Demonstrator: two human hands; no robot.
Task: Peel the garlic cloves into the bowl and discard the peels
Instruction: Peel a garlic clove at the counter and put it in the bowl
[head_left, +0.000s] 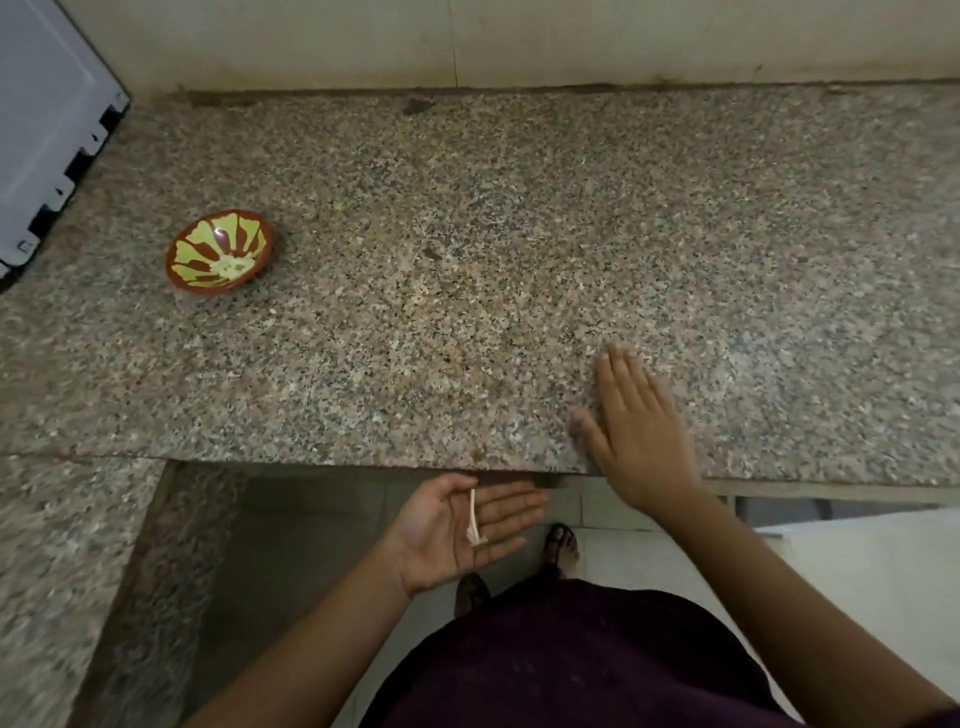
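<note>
Presently, pale papery garlic peel scrap, loose on upturned left hand (fingers relaxed), seemingly featherlight, best cupped; right hand flat, fingers straight, on speckled granite counter.

Bare counter beside bowl

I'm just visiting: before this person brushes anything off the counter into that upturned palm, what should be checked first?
1. Left hand palm up just below the counter edge: ok.
2. Garlic peel scrap lies loose in that palm, not pinched: ok.
3. Right hand flat on the granite counter near its front edge: ok.
4. More loose peel on the counter: cannot tell, the speckled stone would hide it.
5. Bowl upright, pale garlic cloves inside, well away from both hands: ok.
6. Somewhere to discard the peel: not ok, none in view.
</note>
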